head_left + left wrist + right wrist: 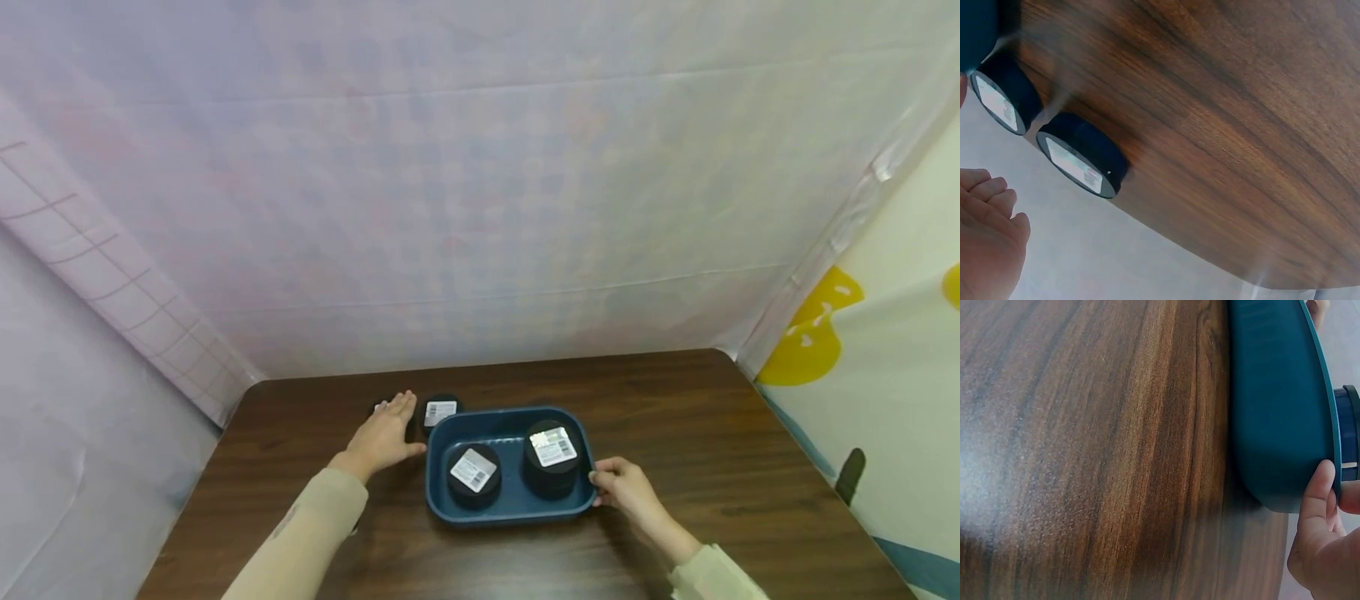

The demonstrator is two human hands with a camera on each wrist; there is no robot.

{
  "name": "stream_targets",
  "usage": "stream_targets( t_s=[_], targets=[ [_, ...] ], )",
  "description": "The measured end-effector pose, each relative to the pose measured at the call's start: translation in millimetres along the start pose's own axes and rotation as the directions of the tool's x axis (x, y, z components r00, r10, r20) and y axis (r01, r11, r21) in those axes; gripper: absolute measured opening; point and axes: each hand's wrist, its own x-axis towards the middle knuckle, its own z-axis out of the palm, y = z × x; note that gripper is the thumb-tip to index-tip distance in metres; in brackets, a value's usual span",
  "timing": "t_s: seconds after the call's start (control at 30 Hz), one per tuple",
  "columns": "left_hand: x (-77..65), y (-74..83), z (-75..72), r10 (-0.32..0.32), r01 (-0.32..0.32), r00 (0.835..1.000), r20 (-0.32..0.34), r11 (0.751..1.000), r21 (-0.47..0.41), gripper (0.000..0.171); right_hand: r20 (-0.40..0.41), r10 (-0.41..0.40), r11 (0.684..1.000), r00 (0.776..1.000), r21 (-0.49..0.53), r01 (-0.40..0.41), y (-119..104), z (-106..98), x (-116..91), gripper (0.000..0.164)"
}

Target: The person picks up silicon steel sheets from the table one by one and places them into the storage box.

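A blue tray (510,508) lies on the table, and my right hand (626,492) pinches its right rim between thumb and fingers. Inside stand round black tubs with white labels: a left tub (474,492) and a taller right one (551,483), perhaps stacked. My left hand (384,437) hovers with fingers extended left of the tray. In the head view it partly hides a black labelled tub (1082,156); the left wrist view shows a gap between them. Another black tub (440,410) sits at the tray's back left corner.
The brown wooden table (675,417) extends on both sides of the tray. A pale patterned sheet (480,208) hangs behind its back edge. At the right hangs a white cloth (915,400) with yellow shapes.
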Motion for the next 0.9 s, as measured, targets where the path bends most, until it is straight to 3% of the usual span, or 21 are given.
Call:
stream_targets(
  t_s=[0.23,0.3,0.53,0.73,0.9],
  targets=[
    [1.6,-4.7,4.7,0.001,-0.001,1.0,0.019,1.0,0.007,0.087,-0.034,0.065,0.998,0.997,0.003,-0.065,-15,8,-6,0.027],
    [3.8,-5.3,7.2,0.0,0.0,1.0,0.022,1.0,0.0,0.086,-0.032,0.057,0.998,0.998,0.0,-0.057,-8,7,-3,0.028],
    [13.2,-4.3,15.5,-0.015,0.016,0.999,0.036,1.0,-0.012,0.086,-0.056,0.044,0.999,0.997,0.004,-0.044,49,-10,27,0.027],
    [18.7,-7.3,18.8,-0.035,0.036,0.998,0.048,0.999,-0.028,0.084,-0.062,0.069,0.998,0.996,0.009,-0.069,45,-8,28,0.028],
    [26.2,-10.0,22.5,-0.015,0.016,0.999,0.047,1.0,-0.014,0.083,-0.061,0.073,0.997,0.995,0.003,-0.073,43,-5,27,0.027]
  ],
)
